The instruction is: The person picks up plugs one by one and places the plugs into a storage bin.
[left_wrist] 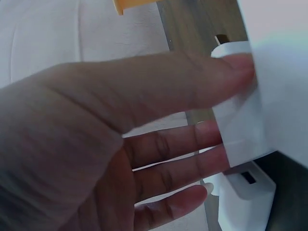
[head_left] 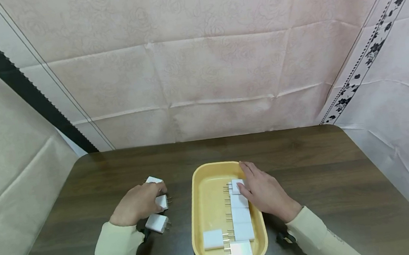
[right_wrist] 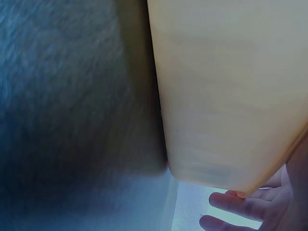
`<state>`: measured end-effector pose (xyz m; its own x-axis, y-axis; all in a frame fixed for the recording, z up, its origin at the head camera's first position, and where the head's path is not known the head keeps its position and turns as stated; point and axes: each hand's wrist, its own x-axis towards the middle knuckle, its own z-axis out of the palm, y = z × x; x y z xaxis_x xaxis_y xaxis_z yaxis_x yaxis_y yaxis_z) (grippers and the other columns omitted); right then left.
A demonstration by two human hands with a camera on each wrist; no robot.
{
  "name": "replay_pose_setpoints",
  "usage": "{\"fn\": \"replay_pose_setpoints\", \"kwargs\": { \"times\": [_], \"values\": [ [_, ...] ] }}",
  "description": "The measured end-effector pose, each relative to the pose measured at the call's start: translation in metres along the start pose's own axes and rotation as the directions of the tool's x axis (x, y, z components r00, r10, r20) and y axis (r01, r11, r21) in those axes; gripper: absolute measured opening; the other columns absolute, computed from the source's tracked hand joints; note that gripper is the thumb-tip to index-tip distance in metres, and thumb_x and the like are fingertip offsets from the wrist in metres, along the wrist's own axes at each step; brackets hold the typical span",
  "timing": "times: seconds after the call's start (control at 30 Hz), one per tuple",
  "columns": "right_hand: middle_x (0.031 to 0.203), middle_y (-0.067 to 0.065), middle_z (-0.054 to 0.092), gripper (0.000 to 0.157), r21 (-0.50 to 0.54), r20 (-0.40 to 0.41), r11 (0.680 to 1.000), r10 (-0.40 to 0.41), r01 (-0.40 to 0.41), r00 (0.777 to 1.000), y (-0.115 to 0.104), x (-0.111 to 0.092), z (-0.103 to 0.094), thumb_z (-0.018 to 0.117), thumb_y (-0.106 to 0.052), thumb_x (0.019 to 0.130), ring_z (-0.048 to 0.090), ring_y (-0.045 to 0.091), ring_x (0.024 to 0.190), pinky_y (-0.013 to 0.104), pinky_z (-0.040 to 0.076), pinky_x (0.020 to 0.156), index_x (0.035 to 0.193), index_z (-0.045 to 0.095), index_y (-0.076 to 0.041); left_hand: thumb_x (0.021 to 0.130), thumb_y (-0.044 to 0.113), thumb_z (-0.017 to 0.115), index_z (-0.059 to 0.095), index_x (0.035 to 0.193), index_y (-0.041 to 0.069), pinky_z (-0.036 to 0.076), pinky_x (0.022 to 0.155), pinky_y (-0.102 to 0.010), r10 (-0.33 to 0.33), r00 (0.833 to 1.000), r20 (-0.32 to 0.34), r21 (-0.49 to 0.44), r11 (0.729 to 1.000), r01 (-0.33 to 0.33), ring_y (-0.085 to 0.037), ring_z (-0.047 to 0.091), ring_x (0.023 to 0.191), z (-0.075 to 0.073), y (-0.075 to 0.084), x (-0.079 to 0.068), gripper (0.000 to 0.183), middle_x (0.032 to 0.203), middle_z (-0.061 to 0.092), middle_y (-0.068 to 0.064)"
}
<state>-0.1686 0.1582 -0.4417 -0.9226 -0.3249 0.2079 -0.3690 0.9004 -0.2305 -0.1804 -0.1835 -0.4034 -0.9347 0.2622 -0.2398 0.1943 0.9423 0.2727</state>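
Observation:
On the left of the table my left hand (head_left: pixel 141 202) pinches a white charger plug (head_left: pixel 162 202) between thumb and fingers. A second charger plug (head_left: pixel 154 180) shows just beyond that hand, and a third charger plug (head_left: pixel 157 223) lies nearer, by the wrist. In the left wrist view the thumb and fingertips meet the white plug (left_wrist: pixel 238 120). My right hand (head_left: pixel 267 191) lies over the right rim of a yellow tray (head_left: pixel 193 220), fingers extended, thumb touching the far charger plug (head_left: pixel 237 185) inside. The right wrist view shows the tray's outer wall (right_wrist: pixel 226 96) and fingers past its corner.
Inside the tray, several white plugs form a column along the right side, prongs pointing left. One plug (head_left: pixel 213 239) lies at the near left, prongs toward the column. The dark wooden table (head_left: pixel 304 154) meets a pale patterned cloth (head_left: pixel 221 71) behind.

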Motion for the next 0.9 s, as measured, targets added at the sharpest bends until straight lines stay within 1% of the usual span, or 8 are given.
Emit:
{"fn": "replay_pose_setpoints", "kwargs": {
  "times": [0.2, 0.5, 0.73, 0.9],
  "values": [
    [0.147, 0.019, 0.051, 0.067, -0.005, 0.001, 1.0, 0.001, -0.001, 1.0, -0.0003, -0.0002, 0.0006, 0.06, -0.037, 0.099, 0.063, 0.031, 0.122, 0.049, 0.053, 0.1, 0.151, 0.041, 0.002, 0.077, 0.007, 0.084, 0.071, 0.104, 0.012, 0.055, 0.067, -0.036, 0.005, 1.0, 0.004, 0.0, 1.0, -0.005, -0.02, 0.061, 0.08, 0.0029, -0.001, 0.0008, 0.03, 0.095, 0.07, -0.004],
    [0.147, 0.019, 0.051, 0.068, -0.01, 0.011, 1.0, 0.009, -0.009, 1.0, -0.0003, 0.0001, -0.0003, 0.06, -0.037, 0.099, 0.063, 0.032, 0.123, 0.049, 0.052, 0.101, 0.151, 0.04, 0.003, 0.078, 0.006, 0.083, 0.071, 0.107, 0.011, 0.054, 0.066, -0.035, -0.018, 1.0, 0.022, 0.003, 1.0, 0.018, -0.02, 0.061, 0.079, 0.0045, 0.0001, 0.0034, 0.031, 0.096, 0.07, -0.005],
    [0.147, 0.02, 0.05, 0.069, 0.005, 0.023, 1.0, 0.024, -0.024, 0.999, -0.0003, 0.0007, 0.0, 0.06, -0.037, 0.099, 0.063, 0.031, 0.121, 0.049, 0.052, 0.1, 0.152, 0.039, 0.002, 0.078, 0.008, 0.085, 0.071, 0.109, 0.011, 0.056, 0.066, -0.038, -0.033, 0.999, 0.027, 0.015, 0.999, 0.033, -0.022, 0.061, 0.079, 0.0065, 0.0001, 0.0055, 0.034, 0.097, 0.07, -0.007],
    [0.146, 0.02, 0.051, 0.068, 0.004, 0.018, 1.0, 0.02, -0.02, 1.0, 0.0012, 0.0009, 0.0011, 0.06, -0.036, 0.099, 0.063, 0.031, 0.119, 0.049, 0.053, 0.099, 0.152, 0.039, 0.002, 0.077, 0.009, 0.085, 0.071, 0.109, 0.011, 0.057, 0.067, -0.038, -0.04, 0.999, 0.025, 0.016, 0.999, 0.04, -0.022, 0.061, 0.079, 0.0079, -0.0002, 0.0064, 0.035, 0.098, 0.07, -0.008]
  ]
}}
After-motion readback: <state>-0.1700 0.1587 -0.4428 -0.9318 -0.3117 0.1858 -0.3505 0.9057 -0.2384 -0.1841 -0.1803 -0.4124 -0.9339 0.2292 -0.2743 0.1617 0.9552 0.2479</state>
